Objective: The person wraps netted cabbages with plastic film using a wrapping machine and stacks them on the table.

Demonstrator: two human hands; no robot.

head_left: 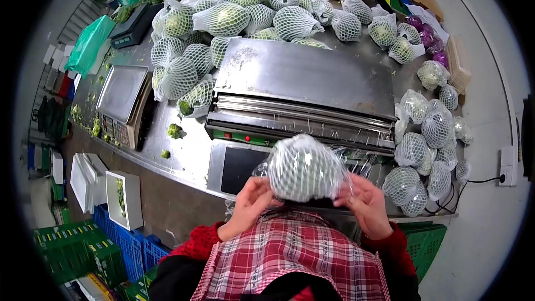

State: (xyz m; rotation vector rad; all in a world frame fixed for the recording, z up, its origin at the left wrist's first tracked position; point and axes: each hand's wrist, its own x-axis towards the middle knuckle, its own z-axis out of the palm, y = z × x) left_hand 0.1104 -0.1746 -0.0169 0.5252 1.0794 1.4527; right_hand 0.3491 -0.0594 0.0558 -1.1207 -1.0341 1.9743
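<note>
A rounded vegetable in a white foam net (306, 170), with clear plastic film around it, is held up in front of my apron. At its left side the fingers of my left hand (251, 205) are closed on the film. My right hand (365, 203) pinches gathered film at the opposite side. The net hides most of the vegetable, so its kind is unclear. Just beyond it stands a film wrapping machine (306, 78) with a steel top, rollers and a red button. A dark flat plate (243, 168) lies at the machine's front left.
Several net-covered vegetables (228, 19) are piled behind the machine. More film-wrapped ones (437, 125) crowd the right. A scale (120, 92) stands left, near loose broccoli pieces (174, 130). Below the table's left edge are a white foam box (125, 200) and blue crates (125, 248).
</note>
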